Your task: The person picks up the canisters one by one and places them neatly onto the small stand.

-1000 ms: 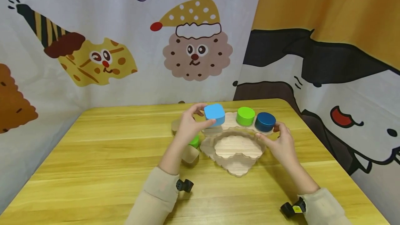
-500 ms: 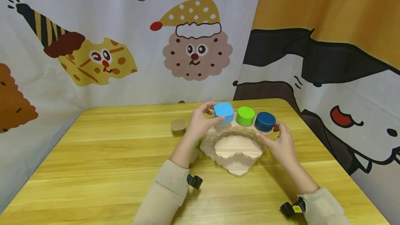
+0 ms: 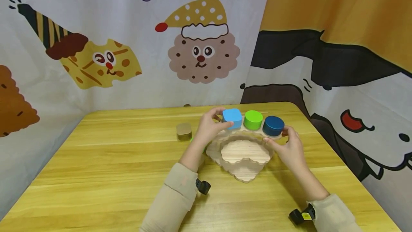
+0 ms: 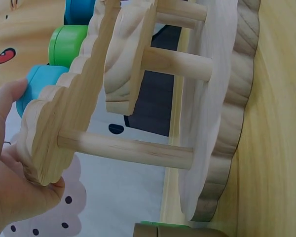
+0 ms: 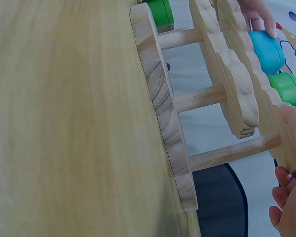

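Observation:
On the table stands a tiered wooden stand (image 3: 246,150) with scalloped boards joined by dowels (image 4: 126,146). My left hand (image 3: 209,126) holds a light blue rounded block (image 3: 232,118) at the left of the top board. Its thumb is on the block's near side, and other fingers reach the board's end in the left wrist view. A green round block (image 3: 253,120) and a dark blue round block (image 3: 273,126) sit on the same board. My right hand (image 3: 290,148) grips the board's right end, thumb in front and curled fingertips (image 5: 282,198) around its underside.
A brown block (image 3: 184,131) stands on the wooden table (image 3: 106,167), left of the stand. Parts of a green piece and another brown piece show behind my left forearm. A printed curtain (image 3: 122,92) hangs behind the table.
My left hand has moved right with the light blue block, from the board's left end to beside the green block, then slightly down. The right hand stays in place.

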Tool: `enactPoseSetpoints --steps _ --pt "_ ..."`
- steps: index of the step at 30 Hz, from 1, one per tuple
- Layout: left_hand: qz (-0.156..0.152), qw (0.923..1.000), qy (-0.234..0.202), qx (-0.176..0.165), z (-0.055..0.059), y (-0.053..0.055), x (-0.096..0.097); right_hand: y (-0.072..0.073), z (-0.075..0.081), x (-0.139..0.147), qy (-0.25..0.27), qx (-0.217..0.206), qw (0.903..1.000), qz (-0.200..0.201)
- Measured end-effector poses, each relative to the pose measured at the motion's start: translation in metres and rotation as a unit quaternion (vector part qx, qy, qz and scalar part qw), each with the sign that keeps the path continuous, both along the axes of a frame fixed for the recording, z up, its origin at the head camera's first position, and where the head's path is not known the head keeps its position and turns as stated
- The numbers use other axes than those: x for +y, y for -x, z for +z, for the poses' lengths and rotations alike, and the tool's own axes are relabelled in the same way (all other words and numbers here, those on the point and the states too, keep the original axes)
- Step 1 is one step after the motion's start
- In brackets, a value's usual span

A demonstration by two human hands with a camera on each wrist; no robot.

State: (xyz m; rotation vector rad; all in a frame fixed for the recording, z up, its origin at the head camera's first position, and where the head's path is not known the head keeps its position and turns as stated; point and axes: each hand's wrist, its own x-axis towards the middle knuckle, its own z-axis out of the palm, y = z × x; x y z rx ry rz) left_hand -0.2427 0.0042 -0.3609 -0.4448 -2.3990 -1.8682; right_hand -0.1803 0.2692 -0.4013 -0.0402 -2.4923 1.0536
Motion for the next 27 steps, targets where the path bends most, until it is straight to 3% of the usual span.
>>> enactPoseSetpoints --steps 9,17,22,27 --pt "0.001 1.0 0.003 0.004 0.0 -0.001 0.002 0.0 0.0 0.001 -0.001 0.001 1.0 -0.002" --pt "-0.014 0.999 0.037 0.019 0.001 -0.001 -0.003 0.001 -0.001 0.001 -0.001 0.0 1.0 0.0" --pt "-0.024 0.9977 0.055 0.031 0.004 -0.001 -0.014 0.001 -0.001 0.001 0.0 0.001 1.0 0.0" --pt "0.001 0.9976 0.054 0.043 0.004 -0.003 -0.033 0.001 -0.002 0.001 0.003 0.004 1.0 0.003"
